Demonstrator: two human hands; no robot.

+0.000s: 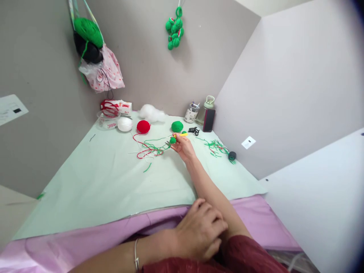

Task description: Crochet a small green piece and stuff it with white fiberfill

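Note:
My right hand (184, 148) reaches out over the table, fingers closed on a crochet hook (183, 135) with a yellow handle and a small green crocheted piece (173, 140). Grey pointed blades, apparently scissors (167, 143), show beside these fingertips; whether the hand holds them I cannot tell. Loose green, red and white yarn (153, 149) lies tangled just left of it. Behind sits a green yarn ball (177, 126). My left hand (200, 229), a bracelet on its wrist, rests across my right forearm with loosely bent fingers and holds nothing.
At the back stand a red yarn ball (143, 126), a white yarn ball (124, 124), white stuffing (150, 113), a pen cup (191, 113), a bottle (201, 115) and a phone (209, 120). Yarn scraps (216, 147) and a black roll (232, 156) lie right. Partition walls enclose the table.

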